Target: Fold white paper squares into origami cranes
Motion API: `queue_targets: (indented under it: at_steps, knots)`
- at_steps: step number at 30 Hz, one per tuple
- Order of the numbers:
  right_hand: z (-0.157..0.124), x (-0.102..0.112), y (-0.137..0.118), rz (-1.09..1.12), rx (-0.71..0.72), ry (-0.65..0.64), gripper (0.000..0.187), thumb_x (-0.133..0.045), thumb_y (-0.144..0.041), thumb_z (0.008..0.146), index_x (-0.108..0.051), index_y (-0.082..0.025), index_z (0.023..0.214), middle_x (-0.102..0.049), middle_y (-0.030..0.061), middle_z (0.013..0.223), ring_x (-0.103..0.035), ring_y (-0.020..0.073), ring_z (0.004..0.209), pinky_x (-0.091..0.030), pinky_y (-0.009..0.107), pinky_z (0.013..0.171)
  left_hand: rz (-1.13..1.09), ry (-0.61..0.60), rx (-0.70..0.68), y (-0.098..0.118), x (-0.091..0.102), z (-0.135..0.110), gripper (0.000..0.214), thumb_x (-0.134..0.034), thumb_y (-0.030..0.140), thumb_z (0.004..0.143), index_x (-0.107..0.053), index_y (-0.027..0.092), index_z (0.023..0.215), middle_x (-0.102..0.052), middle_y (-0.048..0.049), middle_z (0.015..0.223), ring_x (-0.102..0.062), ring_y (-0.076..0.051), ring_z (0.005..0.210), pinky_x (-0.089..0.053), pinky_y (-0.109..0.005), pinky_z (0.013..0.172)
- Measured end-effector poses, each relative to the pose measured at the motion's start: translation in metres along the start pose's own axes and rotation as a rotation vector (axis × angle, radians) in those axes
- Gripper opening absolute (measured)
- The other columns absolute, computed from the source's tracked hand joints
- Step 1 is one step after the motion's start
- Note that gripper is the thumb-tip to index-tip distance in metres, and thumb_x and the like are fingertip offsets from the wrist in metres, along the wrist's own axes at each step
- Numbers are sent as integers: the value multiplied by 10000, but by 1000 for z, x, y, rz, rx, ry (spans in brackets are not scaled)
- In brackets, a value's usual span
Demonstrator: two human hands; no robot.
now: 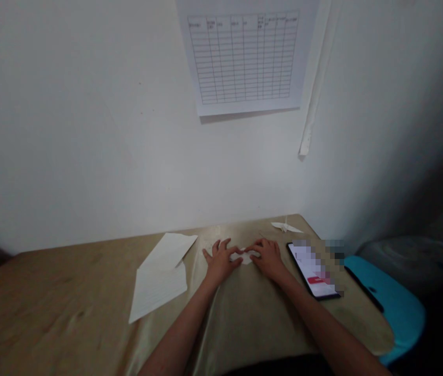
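Print hung on the wall, but none of it could be made out.
From where I stood, the white sheet (247,62) on the wall (100,156) showed a printed grid with a header row (243,23) of small dark characters, one short cluster to each column, all too tiny and soft to read. On the lit screen of the phone (303,267), blocky blurring covered much of the display, and a red patch (315,280) bore a pale mark, likewise unreadable.
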State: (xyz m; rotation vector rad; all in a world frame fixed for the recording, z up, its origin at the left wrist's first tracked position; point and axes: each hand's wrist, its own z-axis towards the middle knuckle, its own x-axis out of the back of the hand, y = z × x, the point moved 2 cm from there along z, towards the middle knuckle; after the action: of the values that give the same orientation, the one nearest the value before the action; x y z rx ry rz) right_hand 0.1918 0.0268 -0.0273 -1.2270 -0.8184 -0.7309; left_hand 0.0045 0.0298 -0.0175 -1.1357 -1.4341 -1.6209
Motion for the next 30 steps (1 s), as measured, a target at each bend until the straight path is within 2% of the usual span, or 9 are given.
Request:
queue_targets:
  at_steps: [6, 11, 17, 24, 30]
  knots:
    - [1, 3, 6, 9, 28, -54, 400, -578, -180, 882, -696, -408, 1189, -585, 17, 1243, -458, 224, 1240, -220, 429, 1125, -17, -73, -2, -8, 4, 2, 308, -662, 405, 874, -681, 509, 1163, -361, 56, 1603, -141, -374, 1522, 9, -804, 1086]
    - [1, 8, 8, 18, 47, -79, 401, -559, -163, 885, -708, -396, 1174, -596, 15, 1255, -476, 214, 1226, -254, 396, 1107, 0, -89, -20, -11, 4, 1, 345, -640, 380, 884, -660, 541, 1188, -352, 73, 1608, -138, -377, 1526, 16, -803, 1091]
    - [-6, 11, 4, -5, 74, -61, 477, -503, -104, 866, -696, -391, 1194, -597, 13, 1261, -465, 203, 1248, -210, 412, 1139, 44, -69, -34, -8, 6, -4, 410, -633, 347, 870, -639, 538, 1232, -361, 75, 1603, -157, -366, 1523, 30, -777, 1118]
    - [-8, 7, -3, -2, 34, 46, 224, -586, -335, 915, -753, -352, 1063, -625, 28, 1195, -500, 221, 1194, -245, 414, 1121, 14, 26, -19, 1, 1, -5, 273, -656, 500, 865, -704, 465, 1131, -420, 28, 1567, -221, -364, 1496, -8, -805, 1094]
    - [-5, 3, -5, -39, 7, 68, 198, -654, -374, 877, -752, -342, 1046, -623, 32, 1184, -510, 234, 1181, -264, 418, 1102, 16, 67, 4, 6, -4, -3, 253, -674, 495, 862, -710, 425, 1102, -445, 1, 1544, -252, -334, 1481, -24, -786, 1111]
